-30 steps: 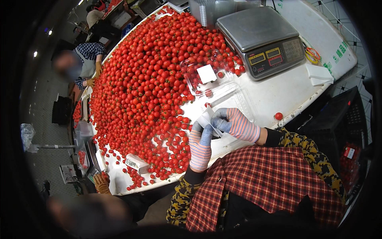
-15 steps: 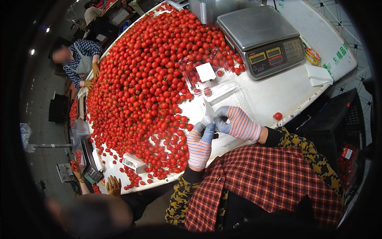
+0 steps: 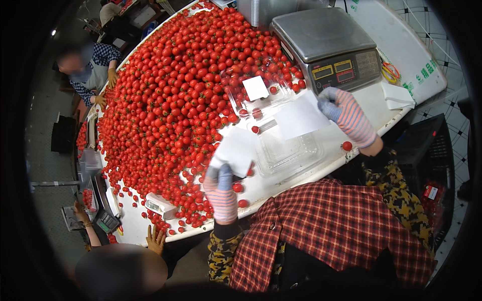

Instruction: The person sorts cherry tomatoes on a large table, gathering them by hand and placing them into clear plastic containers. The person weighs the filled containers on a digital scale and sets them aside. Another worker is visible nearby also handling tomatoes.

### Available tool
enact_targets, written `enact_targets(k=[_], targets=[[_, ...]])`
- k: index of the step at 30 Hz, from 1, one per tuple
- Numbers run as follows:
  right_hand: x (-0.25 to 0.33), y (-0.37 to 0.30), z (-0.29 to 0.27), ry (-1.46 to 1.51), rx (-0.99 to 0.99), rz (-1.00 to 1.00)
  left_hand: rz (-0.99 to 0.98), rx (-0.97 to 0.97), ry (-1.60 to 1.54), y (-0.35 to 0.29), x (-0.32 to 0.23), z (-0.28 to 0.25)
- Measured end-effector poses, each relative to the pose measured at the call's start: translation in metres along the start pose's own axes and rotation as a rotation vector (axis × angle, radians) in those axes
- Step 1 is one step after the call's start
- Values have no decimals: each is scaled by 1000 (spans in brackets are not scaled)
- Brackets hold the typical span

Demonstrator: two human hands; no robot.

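Both my hands wear striped knit gloves. My left hand (image 3: 221, 193) pinches a thin white sheet (image 3: 236, 149) beside the edge of the cherry tomatoes (image 3: 186, 85). My right hand (image 3: 346, 114) pinches a second white sheet (image 3: 303, 116) by its right edge, in front of the scale (image 3: 329, 55). Between the two hands lies an open clear plastic box (image 3: 291, 161) on the white table; the sheets partly cover its far side. Behind it, another clear box (image 3: 233, 95) with a square white label rests against the tomato pile.
A small white box-shaped device (image 3: 159, 205) stands among tomatoes at the near left. Yellow-and-orange scissors (image 3: 390, 72) and a white block (image 3: 397, 95) lie right of the scale. One loose tomato (image 3: 346, 146) sits near the table edge. Gloved co-workers stand along the left.
My hands have moved apart, left hand leftward and right hand up and right. The white material held between them is now two separate sheets, one in each hand.
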State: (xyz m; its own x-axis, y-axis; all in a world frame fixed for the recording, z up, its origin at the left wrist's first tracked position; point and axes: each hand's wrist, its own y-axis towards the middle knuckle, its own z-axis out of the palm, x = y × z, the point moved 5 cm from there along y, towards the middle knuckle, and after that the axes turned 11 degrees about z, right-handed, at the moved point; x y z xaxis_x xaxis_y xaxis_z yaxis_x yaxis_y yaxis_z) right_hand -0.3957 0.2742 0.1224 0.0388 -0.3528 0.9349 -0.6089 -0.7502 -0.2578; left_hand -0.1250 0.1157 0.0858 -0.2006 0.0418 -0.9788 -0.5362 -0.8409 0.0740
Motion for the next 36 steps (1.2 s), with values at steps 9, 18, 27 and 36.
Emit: enact_targets(k=[9,18,27,36], targets=[[-48,24,120,-821,369,151,44,-92,-60,-6,5,-29],[11,-7,148,-404,362,-347,17,22,18,-2,16,1],[-29,27,79,403,159,147,-12,-20,67,-1,3,-12],[-17,3,119,28,390,-154,22,10,172,1,4,1]])
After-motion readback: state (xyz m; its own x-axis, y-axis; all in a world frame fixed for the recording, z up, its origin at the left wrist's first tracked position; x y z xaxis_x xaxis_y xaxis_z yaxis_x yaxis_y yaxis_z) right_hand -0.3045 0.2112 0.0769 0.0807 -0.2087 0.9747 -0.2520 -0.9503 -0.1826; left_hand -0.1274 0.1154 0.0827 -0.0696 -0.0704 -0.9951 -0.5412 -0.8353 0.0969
